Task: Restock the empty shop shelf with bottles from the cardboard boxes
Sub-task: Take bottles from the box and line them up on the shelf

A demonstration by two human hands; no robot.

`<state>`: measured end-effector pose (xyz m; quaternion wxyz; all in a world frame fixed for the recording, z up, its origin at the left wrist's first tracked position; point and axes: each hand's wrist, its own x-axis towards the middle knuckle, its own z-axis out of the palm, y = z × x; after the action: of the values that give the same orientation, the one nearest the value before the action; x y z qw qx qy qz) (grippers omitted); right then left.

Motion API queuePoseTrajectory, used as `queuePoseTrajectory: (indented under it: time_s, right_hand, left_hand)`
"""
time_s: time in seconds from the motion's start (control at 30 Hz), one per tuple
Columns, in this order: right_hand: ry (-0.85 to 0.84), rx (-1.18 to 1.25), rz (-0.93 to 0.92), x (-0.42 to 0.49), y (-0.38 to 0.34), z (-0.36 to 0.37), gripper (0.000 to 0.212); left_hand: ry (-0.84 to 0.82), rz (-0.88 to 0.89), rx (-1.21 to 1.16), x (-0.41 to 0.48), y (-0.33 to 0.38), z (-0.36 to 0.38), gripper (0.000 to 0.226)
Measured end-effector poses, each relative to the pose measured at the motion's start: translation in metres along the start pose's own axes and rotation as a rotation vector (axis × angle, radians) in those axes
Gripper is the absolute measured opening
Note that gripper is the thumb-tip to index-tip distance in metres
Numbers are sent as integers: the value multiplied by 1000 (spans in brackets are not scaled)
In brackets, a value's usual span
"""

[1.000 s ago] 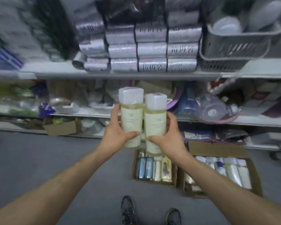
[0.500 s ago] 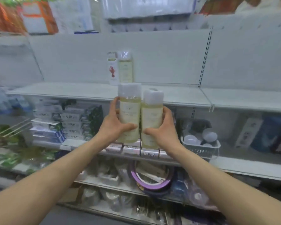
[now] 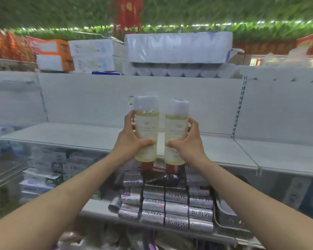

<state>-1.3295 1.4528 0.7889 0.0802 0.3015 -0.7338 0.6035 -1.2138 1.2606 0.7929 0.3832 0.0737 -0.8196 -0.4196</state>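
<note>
Two shelf levels are noted. The white shelf [image 3: 61, 136] runs across in front of you at the height of your hands. Higher up, white wrapped packs [image 3: 177, 46] sit stacked on top of the unit. On the level below, silver packets [image 3: 175, 208] lie in tight rows.

You hold two bottles upright in front of the white shelf, side by side with a narrow gap between them. The left bottle [image 3: 146, 129] and the right bottle [image 3: 176, 132] are both pale yellow, with white caps under clear film. Whether their bases are over the board cannot be told.

Your left hand [image 3: 128, 143] wraps the left bottle, thumb across its front. Your right hand [image 3: 190, 143] wraps the right bottle likewise.
</note>
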Motion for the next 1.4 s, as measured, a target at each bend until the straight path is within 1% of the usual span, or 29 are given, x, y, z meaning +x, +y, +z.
queuePoseTrajectory:
  time_s: [0.27, 0.37, 0.53, 0.63, 0.7, 0.73, 0.77, 0.83, 0.87, 0.93, 1.13, 1.3, 1.4]
  right_hand:
    - [155, -48, 77, 73, 25, 64, 105]
    - [174, -69, 95, 87, 37, 86, 105]
    - [226, -170, 42, 100, 53, 116, 99]
    - [199, -208, 55, 106, 60, 119, 111]
    - [136, -185, 97, 103, 66, 112, 120]
    - [95, -179, 121, 99, 69, 106, 120]
    - [48, -185, 140, 95, 73, 100, 114]
    - [-34, -230, 151, 89, 81, 91, 89]
    - [-46, -247, 155, 88, 83, 88, 78]
    - [-36, -248, 164, 92, 87, 87, 68]
    - [-52, -236, 199, 124, 91, 100, 71]
    - [-36, -239, 211, 141, 95, 110, 81]
    - [-3, -246, 168, 147, 100, 118, 71]
  left_hand:
    - [-52, 18, -22, 83, -67, -33, 111]
    - [-75, 11, -58, 108, -90, -37, 113]
    - [-114, -6, -89, 133, -122, -37, 116]
    - [-116, -13, -98, 140, -135, -33, 115]
    - [-116, -15, -102, 143, -140, -32, 116]
    - [-115, -17, -106, 144, -141, -31, 116]
    - [-112, -19, -109, 145, -142, -31, 116]
    - [-103, -24, -112, 146, -143, -30, 117]
    - [-99, -27, -114, 147, -143, -30, 117]
    - [-94, -31, -116, 150, -143, -30, 117]
    - [-69, -31, -105, 154, -144, -27, 117]
    - [-73, -27, -106, 153, -148, -29, 115]
    - [-69, -26, -98, 153, -152, -30, 114]
